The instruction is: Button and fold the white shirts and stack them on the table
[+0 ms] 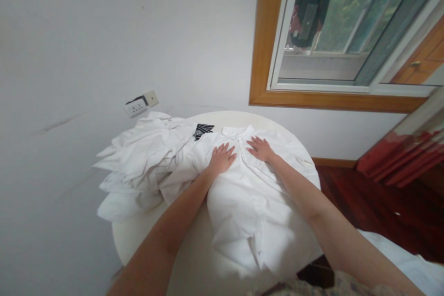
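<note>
Round tabletop [138, 240] by the wall [104, 32], white shirt [249, 208] spread on it. Your left hand [222, 158] and right hand [261, 149] press flat, open, just below its collar [239, 132]. Looks soft and light; I'd pinch the shoulders.

Both arms reach forward, left hand [221, 158] and right hand [261, 149] lying flat, palms down, fingers spread.

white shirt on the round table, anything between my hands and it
Nothing visible stands between them. The left hand and the right hand both lie flat and open on the upper front of the white shirt. The pile of white clothes lies off to the left on the round table, apart from both hands.
</note>
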Available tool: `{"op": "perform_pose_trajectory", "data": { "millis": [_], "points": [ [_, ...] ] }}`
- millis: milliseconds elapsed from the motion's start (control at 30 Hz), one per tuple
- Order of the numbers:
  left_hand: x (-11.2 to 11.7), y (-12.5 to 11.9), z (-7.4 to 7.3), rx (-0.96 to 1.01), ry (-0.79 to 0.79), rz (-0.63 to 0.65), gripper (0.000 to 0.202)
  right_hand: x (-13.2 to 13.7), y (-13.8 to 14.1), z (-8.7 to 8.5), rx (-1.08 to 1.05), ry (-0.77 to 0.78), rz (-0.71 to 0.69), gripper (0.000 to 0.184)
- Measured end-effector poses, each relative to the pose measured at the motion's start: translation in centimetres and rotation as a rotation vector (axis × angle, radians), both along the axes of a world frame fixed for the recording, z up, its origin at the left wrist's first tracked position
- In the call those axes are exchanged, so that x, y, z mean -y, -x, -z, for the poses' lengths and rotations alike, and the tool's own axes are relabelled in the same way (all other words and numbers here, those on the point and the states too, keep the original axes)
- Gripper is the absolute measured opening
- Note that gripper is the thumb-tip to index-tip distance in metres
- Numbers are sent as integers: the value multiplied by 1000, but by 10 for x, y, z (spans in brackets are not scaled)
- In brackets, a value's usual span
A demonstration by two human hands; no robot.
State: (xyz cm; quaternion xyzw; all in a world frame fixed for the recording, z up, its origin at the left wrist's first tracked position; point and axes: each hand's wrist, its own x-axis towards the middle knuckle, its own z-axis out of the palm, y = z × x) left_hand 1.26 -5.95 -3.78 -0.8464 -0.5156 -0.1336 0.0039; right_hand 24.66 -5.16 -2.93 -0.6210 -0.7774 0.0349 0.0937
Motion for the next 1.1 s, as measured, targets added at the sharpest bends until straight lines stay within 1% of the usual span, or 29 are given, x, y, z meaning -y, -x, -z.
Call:
{"op": "perform_pose_trajectory", "data": {
  "millis": [100,167,200,267,333,400,500,533,633,700,800,900,1000,1100],
  "points": [
    [-1,3,-3,-14,10,24,48,5,-1,-1,-33,-37,21,49],
    [-2,4,-2,-19,15,38,48,11,-1,-5,-62,-89,23,44],
    [-3,5,-2,-20,17,48,48,15,0,-8,-78,-122,4,41],
    [-5,6,-1,-22,18,69,48,25,3,-16,-116,-166,-87,34],
    [-7,9,-2,-36,17,84,49,34,11,-22,-160,-160,-186,30],
    [-9,10,-4,-72,26,102,49,42,22,-25,-195,-110,-207,32],
    [-9,9,-14,-143,42,124,47,46,40,-24,-203,-32,-107,46],
    [-9,6,-19,-159,39,131,44,46,44,-23,-197,-11,-69,48],
    [-9,-10,-31,-133,35,106,34,41,52,-23,-189,53,20,38],
    [-10,-25,-34,-63,41,28,26,37,54,-25,-196,94,61,33],
    [-11,-42,-29,17,36,-69,23,32,54,-26,-202,103,101,30],
    [-9,-44,-16,81,12,-90,28,27,51,-25,-237,88,128,24],
    [-7,-37,-4,210,-24,-18,26,22,45,-24,-281,88,133,15],
    [-7,-33,2,341,-25,41,17,18,40,-23,-321,90,130,11]
  ]
}}
